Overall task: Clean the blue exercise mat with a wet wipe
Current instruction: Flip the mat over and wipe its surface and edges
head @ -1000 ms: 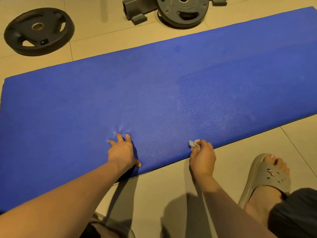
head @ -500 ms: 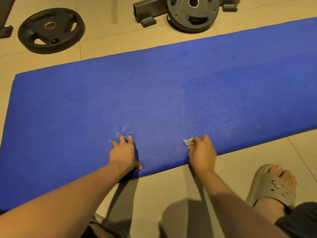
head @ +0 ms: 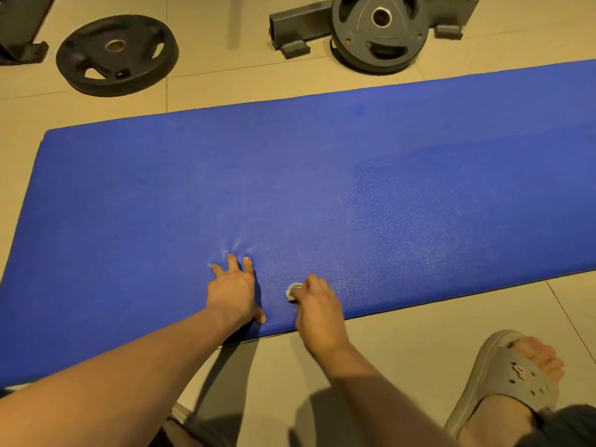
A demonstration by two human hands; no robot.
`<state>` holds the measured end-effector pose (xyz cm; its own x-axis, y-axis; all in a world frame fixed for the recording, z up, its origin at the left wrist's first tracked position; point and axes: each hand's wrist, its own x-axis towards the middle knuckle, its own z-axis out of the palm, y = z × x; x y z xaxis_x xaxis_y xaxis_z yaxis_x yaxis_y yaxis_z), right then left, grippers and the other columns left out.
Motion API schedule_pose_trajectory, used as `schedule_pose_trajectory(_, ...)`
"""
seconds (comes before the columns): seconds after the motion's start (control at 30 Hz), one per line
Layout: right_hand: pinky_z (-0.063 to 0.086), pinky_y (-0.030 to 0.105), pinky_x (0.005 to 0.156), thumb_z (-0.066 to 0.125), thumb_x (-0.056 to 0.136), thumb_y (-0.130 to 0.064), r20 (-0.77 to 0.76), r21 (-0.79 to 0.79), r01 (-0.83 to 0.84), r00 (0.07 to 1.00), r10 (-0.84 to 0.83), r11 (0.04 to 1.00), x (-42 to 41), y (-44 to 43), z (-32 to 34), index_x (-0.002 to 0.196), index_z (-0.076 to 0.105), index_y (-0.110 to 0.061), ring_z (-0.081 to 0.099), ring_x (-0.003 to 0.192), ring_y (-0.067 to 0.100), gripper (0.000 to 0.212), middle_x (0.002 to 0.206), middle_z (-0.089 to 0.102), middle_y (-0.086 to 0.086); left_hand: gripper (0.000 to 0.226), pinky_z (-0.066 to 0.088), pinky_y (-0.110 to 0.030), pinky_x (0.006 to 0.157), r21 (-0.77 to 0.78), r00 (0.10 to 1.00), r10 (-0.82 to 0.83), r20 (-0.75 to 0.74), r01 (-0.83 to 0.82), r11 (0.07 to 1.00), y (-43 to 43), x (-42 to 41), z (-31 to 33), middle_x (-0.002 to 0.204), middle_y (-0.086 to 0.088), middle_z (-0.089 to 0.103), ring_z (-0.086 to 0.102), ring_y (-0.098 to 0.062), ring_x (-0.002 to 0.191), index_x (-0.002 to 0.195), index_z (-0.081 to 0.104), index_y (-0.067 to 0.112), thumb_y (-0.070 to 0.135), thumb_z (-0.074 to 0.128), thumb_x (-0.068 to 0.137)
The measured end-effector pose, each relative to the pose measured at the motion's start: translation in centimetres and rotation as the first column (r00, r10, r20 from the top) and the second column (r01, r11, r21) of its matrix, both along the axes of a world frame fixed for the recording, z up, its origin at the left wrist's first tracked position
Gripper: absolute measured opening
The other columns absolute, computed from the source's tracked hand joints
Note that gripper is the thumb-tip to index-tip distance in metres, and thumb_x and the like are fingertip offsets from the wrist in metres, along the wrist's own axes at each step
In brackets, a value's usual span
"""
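Blue exercise mat (head: 354, 175): lies flat on the tiled floor (head: 419, 343), running from the left side of the view out past the right side; its left end and both left corners show.
Mat surface: right of the hands it has a speckled sheen; the left part looks matte.
Wet wipe (head: 294, 290): a small white wad on the mat, close to the mat's near edge and about midway along the visible length, sticking out from under the right fingers.
Right hand (head: 317, 309): fingers curled round the wet wipe, gripping it and holding it down on the mat; the wrist crosses the near edge.
Left hand (head: 233, 293): flat and open, fingers spread and straight, pressing on the mat just left of the wipe; the foam dimples around the fingertips, and the thumb lies near the near edge.
Gap between hands: narrow, not touching.
Weight plates: 2 dark discs on the floor beyond the mat's far edge, 1 towards the far left (head: 116, 54), 1 further right (head: 380, 30) against a dark metal frame (head: 300, 25).
Sandal (head: 506, 379): grey, on a foot, on the floor near the bottom right corner of the view, off the mat.
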<state>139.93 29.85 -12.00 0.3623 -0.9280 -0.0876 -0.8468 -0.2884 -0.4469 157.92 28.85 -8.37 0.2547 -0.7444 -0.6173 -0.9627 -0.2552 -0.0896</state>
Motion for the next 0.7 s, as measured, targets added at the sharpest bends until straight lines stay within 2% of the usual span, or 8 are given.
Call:
schedule_pose_trajectory(0.07, 0.043, 0.034, 0.060, 0.074, 0.076, 0.000, -0.041, -0.045, 0.035, 0.998, -0.037, 0.998, -2.8, -1.9, 0.0, 0.092, 0.076, -0.025, 0.056, 0.075, 0.028, 0.029, 0.086, 0.054, 0.002, 0.137, 0.055, -0.048, 0.094, 0.000, 1.000, -0.002, -0.005, 0.002, 1.000, 0.0, 0.1, 0.0, 0.159, -0.019, 0.014, 0.024, -0.052, 0.143, 0.160, 0.009, 0.013, 0.064, 0.089, 0.062)
schedule_pose_trajectory(0.17, 0.046, 0.038, 0.061, 0.075, 0.070, 0.003, -0.171, -0.098, 0.212, 0.959, -0.227, 0.972, -8.1, -5.4, 0.3, 0.089, 0.078, -0.016, 0.058, 0.072, 0.035, 0.027, 0.082, 0.056, 0.009, 0.138, 0.056, -0.049, 0.094, -0.007, 1.000, -0.002, -0.004, 0.002, 1.000, 0.0, 0.1, 0.0, 0.158, -0.019, 0.016, 0.025, -0.052, 0.143, 0.160, 0.010, 0.013, 0.064, 0.090, 0.060)
schedule_pose_trajectory(0.3, 0.047, 0.043, 0.067, 0.068, 0.075, 0.004, -0.245, -0.118, 0.339, 0.901, -0.358, 0.933, -10.4, -6.4, 0.5, 0.094, 0.072, -0.003, 0.055, 0.081, 0.039, 0.022, 0.091, 0.056, 0.015, 0.139, 0.056, -0.049, 0.094, -0.006, 1.000, 0.004, -0.004, -0.004, 1.000, 0.1, 0.0, 0.0, 0.159, -0.019, 0.016, 0.023, -0.053, 0.145, 0.160, 0.009, 0.013, 0.064, 0.090, 0.059)
schedule_pose_trajectory(0.4, 0.049, 0.046, 0.076, 0.066, 0.072, 0.002, -0.226, -0.091, 0.357, 0.902, -0.368, 0.930, -7.1, -3.5, 0.0, 0.108, 0.065, -0.001, 0.053, 0.093, 0.037, 0.036, 0.106, 0.057, 0.016, 0.140, 0.056, -0.049, 0.095, -0.004, 1.000, 0.007, -0.006, -0.007, 1.000, 0.0, 0.0, -0.1, 0.160, -0.019, 0.014, 0.020, -0.054, 0.147, 0.161, 0.007, 0.013, 0.062, 0.090, 0.060)
schedule_pose_trajectory(0.47, 0.051, 0.045, 0.089, 0.066, 0.073, -0.001, -0.147, -0.064, 0.299, 0.941, -0.306, 0.952, -4.4, -1.4, -0.1, 0.121, 0.059, -0.001, 0.050, 0.107, 0.035, 0.049, 0.122, 0.055, 0.015, 0.139, 0.056, -0.049, 0.096, 0.002, 1.000, 0.008, -0.004, -0.008, 1.000, 0.0, -0.1, -0.1, 0.161, -0.019, 0.013, 0.019, -0.054, 0.147, 0.160, 0.007, 0.013, 0.062, 0.091, 0.060)
schedule_pose_trajectory(0.57, 0.045, 0.040, 0.106, 0.062, 0.083, -0.017, -0.058, -0.019, 0.035, 0.998, -0.036, 0.999, -0.9, 0.2, 0.4, 0.133, 0.052, -0.006, 0.045, 0.125, 0.029, 0.053, 0.135, 0.048, 0.009, 0.139, 0.056, -0.048, 0.094, 0.007, 1.000, 0.014, 0.004, -0.014, 1.000, -0.1, -0.1, -0.1, 0.161, -0.019, 0.012, 0.019, -0.054, 0.147, 0.160, 0.007, 0.013, 0.061, 0.091, 0.060)
schedule_pose_trajectory(0.63, 0.043, 0.042, 0.112, 0.062, 0.088, -0.031, -0.124, -0.037, -0.186, 0.976, 0.180, 0.982, 0.1, 1.0, 0.4, 0.140, 0.052, -0.005, 0.048, 0.132, 0.032, 0.059, 0.141, 0.050, 0.011, 0.139, 0.055, -0.047, 0.093, 0.008, 1.000, 0.015, 0.004, -0.015, 1.000, 0.0, -0.1, -0.1, 0.161, -0.019, 0.012, 0.019, -0.054, 0.147, 0.160, 0.006, 0.013, 0.061, 0.090, 0.061)
schedule_pose_trajectory(0.7, 0.038, 0.046, 0.116, 0.059, 0.094, -0.048, -0.274, -0.070, -0.324, 0.915, 0.294, 0.943, -0.6, 1.0, -0.2, 0.147, 0.048, -0.001, 0.044, 0.141, 0.034, 0.072, 0.150, 0.049, 0.016, 0.138, 0.055, -0.048, 0.093, 0.004, 1.000, 0.014, 0.004, -0.014, 1.000, 0.0, -0.1, -0.1, 0.160, -0.019, 0.013, 0.019, -0.053, 0.146, 0.160, 0.007, 0.013, 0.062, 0.090, 0.061)
